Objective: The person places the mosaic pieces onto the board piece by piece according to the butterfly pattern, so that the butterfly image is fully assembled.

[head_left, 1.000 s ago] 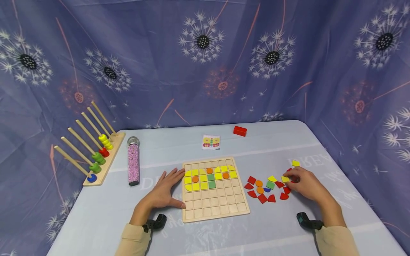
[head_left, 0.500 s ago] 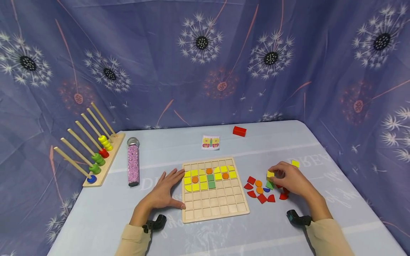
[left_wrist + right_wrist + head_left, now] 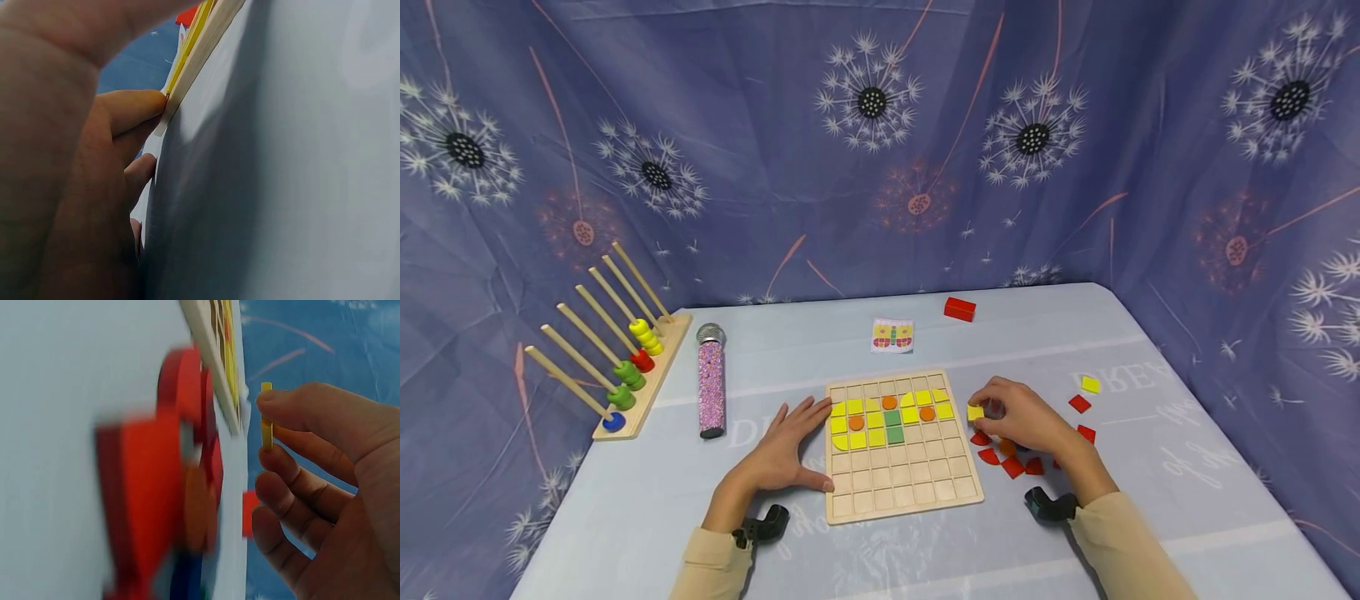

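A wooden grid board (image 3: 904, 476) lies mid-table, its upper cells filled with yellow, orange and green tiles. My left hand (image 3: 781, 454) rests at its left edge, fingers spread, fingertip and thumb touching the rim. Between thumb and index finger my right hand (image 3: 1026, 419) pinches a yellow square tile (image 3: 975, 413), just off the board's right edge. In the right wrist view that yellow tile (image 3: 267, 415) is seen edge-on, held above the table. Under and around the right hand lie loose red tiles (image 3: 1012, 467); the hand covers some of the pieces.
Behind the board lies a butterfly pattern card (image 3: 892, 335), with a red block (image 3: 959, 309) farther right. A glittery pink microphone (image 3: 711, 383) and a wooden peg stand (image 3: 653, 379) with coloured beads occupy the left. One loose yellow tile (image 3: 1090, 384) lies far right.
My right hand has lifted the yellow square tile from the loose pieces and carried it left to beside the board. The left hand has stayed at the board's edge.
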The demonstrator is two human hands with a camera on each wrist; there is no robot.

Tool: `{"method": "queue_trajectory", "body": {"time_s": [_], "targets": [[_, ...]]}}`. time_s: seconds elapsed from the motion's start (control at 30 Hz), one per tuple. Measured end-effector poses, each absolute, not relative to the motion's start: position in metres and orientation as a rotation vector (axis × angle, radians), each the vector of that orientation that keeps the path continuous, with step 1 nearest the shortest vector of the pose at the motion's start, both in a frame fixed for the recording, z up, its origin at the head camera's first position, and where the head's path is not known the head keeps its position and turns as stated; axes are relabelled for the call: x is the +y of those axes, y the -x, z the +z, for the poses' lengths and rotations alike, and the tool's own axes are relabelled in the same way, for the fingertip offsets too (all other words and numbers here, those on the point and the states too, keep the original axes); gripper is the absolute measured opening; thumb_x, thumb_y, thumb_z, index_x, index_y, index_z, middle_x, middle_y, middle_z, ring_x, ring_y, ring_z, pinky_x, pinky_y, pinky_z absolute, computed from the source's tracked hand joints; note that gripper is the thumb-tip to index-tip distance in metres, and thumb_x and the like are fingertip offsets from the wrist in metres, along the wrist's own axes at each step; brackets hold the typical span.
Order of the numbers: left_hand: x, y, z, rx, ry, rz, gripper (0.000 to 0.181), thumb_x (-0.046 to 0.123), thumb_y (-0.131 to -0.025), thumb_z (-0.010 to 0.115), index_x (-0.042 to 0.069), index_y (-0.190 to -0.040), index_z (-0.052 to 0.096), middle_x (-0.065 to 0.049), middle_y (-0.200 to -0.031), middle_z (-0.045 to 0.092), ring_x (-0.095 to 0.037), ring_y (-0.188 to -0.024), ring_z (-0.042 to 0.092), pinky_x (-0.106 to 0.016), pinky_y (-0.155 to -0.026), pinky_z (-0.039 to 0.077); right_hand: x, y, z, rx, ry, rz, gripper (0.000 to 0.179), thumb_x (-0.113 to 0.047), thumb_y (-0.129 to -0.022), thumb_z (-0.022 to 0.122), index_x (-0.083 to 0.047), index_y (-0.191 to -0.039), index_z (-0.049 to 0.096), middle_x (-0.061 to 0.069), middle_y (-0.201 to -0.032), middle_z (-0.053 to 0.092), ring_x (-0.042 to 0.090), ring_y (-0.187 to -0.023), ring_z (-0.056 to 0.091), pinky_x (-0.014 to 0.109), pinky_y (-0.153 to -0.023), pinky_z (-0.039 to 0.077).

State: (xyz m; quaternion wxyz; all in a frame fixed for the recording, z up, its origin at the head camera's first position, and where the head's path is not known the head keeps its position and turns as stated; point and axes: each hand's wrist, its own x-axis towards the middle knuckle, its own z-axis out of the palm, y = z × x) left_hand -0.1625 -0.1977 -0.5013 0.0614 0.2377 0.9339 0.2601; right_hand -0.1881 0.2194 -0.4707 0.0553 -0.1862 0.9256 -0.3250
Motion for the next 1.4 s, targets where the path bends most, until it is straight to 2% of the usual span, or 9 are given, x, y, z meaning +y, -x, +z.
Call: {"method": "queue_trajectory", "body": {"time_s": [0.2,0.47,0.6,1.0,1.4], "targets": [[-0.198,0.161,-0.5,2.816,-0.726,0.788,0.124,0.072,-0.051,0.078,0.018,-0.152,0.032,0.007,-0.157,0.024,-0.021,-0.145,0.01,-0.049,-0.115,-0.002,0.188,0.191,-0.469,2.798,0.647,-0.933,0.029,-0.026,-0.079,0.08,-0.021,-0.106,0.073,-0.009,-0.087,0.057,0.012,-0.076,0.052,0.025,-0.061,0.049],[-0.198,0.161,-0.501,2.804,-0.698,0.787,0.124,0.073,-0.051,0.078,0.02,-0.152,0.031,0.01,-0.157,0.023,-0.019,-0.145,0.009,-0.047,-0.116,-0.004,0.152,0.189,-0.468,2.77,0.797,-0.827,0.028,-0.029,-0.079,0.08,-0.022,-0.106,0.074,-0.013,-0.091,0.058,0.01,-0.08,0.052,0.027,-0.073,0.047],[-0.198,0.161,-0.501,2.802,-0.69,0.783,0.123,0.073,-0.051,0.078,0.021,-0.152,0.031,0.011,-0.157,0.022,-0.018,-0.145,0.008,-0.046,-0.116,-0.004,0.141,0.188,-0.468,2.771,0.871,-0.775,0.026,-0.029,-0.079,0.08,-0.021,-0.103,0.074,-0.01,-0.089,0.057,0.011,-0.078,0.05,0.026,-0.069,0.046],[-0.196,0.161,-0.497,2.815,-0.711,0.773,0.123,0.073,-0.051,0.078,0.019,-0.152,0.032,0.009,-0.157,0.023,-0.02,-0.145,0.009,-0.049,-0.116,-0.002,0.127,0.189,-0.472,2.776,0.994,-0.679,0.022,-0.028,-0.079,0.077,-0.021,-0.1,0.074,-0.011,-0.09,0.056,0.01,-0.077,0.05,0.024,-0.067,0.044],[-0.196,0.16,-0.497,2.81,-0.713,0.786,0.123,0.071,-0.051,0.079,0.018,-0.152,0.032,0.007,-0.157,0.024,-0.022,-0.145,0.01,-0.05,-0.115,-0.001,0.13,0.189,-0.474,2.771,0.95,-0.715,0.021,-0.027,-0.08,0.076,-0.023,-0.1,0.073,-0.012,-0.092,0.056,0.009,-0.078,0.05,0.025,-0.069,0.044]]}}
